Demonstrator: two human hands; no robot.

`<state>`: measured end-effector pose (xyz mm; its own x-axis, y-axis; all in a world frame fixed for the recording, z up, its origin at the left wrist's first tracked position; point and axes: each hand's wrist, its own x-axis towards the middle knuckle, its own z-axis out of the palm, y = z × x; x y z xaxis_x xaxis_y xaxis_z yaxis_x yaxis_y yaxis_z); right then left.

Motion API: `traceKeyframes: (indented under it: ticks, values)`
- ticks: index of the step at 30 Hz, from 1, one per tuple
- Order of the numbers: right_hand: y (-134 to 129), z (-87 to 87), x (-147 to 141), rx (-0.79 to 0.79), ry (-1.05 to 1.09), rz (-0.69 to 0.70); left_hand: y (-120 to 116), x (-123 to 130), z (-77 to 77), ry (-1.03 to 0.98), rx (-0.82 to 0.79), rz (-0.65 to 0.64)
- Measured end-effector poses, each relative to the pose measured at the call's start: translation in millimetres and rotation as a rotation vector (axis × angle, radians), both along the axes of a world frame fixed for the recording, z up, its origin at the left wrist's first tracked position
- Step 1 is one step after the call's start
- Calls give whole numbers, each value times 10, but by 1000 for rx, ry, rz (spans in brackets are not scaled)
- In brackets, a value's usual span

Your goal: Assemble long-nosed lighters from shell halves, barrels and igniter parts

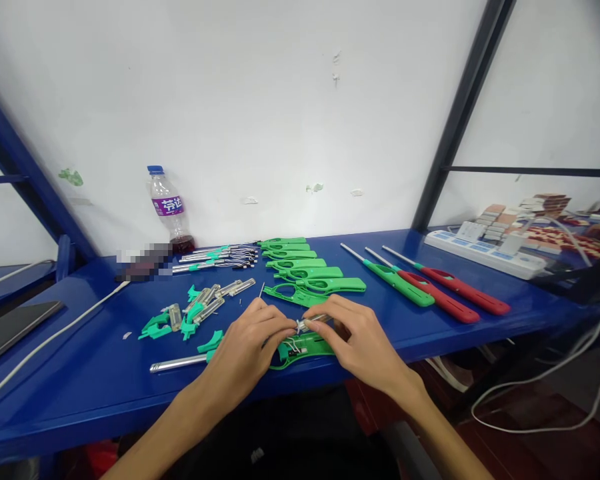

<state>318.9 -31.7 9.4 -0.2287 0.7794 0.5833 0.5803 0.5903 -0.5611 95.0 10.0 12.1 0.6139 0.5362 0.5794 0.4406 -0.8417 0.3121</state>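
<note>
Over a green lighter half-shell [313,348] near the front edge, both my hands meet. My right hand [353,333] pinches a small clear fuel tank [316,321]. My left hand [255,337], fingertips together, touches the tank's white end. The shell, partly hidden under my hands, has wires and a black part inside, and a metal tube [177,363] sticks out to its left. A teal piece [211,342] lies just above that tube. Behind my hands several green half-shells [305,273] lie in a column. Clear tanks and teal parts [195,313] are heaped to the left.
Metal tubes with wires [215,257] lie at the back, near a bottle [169,207]. One green lighter [403,283] and two red lighters [460,290] rest on the right, before a white power strip [485,253]. A phone [17,327] and white cable [75,321] are on the left.
</note>
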Motion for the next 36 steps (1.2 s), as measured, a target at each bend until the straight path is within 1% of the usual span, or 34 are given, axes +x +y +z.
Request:
traceKeyframes:
  ticks: [11, 14, 19, 22, 25, 29, 36]
  values:
    - [-4, -11, 7, 36, -8, 28, -21, 2, 31, 7, 10, 12]
    - [-4, -17, 1, 49, -13, 16, -36, 2, 35, 9, 6, 17]
    - [-3, -19, -12, 65, -17, -4, -59, -3, 43, 21, -30, 29]
    - [-2, -20, -11, 65, -14, 7, -57, -8, 39, -23, -31, 36]
    - [2, -24, -2, 60, -28, 10, -53, -11, 37, -85, -59, 79]
    - [8, -31, 9, 62, -52, 15, -65, -2, 44, -90, -126, 131]
    - [6, -59, 13, 91, -61, 21, -81, 13, 56, -55, -146, 114]
